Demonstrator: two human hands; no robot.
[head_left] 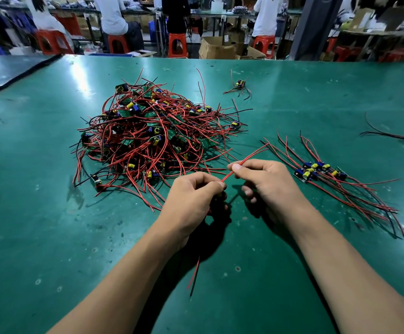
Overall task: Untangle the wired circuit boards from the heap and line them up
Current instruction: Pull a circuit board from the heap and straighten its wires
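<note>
Head view, looking forward-down, close over table (51, 213).

A tangled heap (152, 131) of green boards with red and black wires lies left of centre. Right of it, several boards (316, 170) lie side by side. Another, apparently hidden in the left hand (193, 196), trails a red wire (254, 153) pinched by the right hand (266, 182).

My left hand (196, 196) and right hand (266, 182) pinch a red wire (254, 153) taut between them above the green counter (51, 213). The tangled heap of wired circuit boards (152, 131) lies just beyond my left hand. A short row of boards (316, 171) sits to my right, wires fanned out both ways.
</note>
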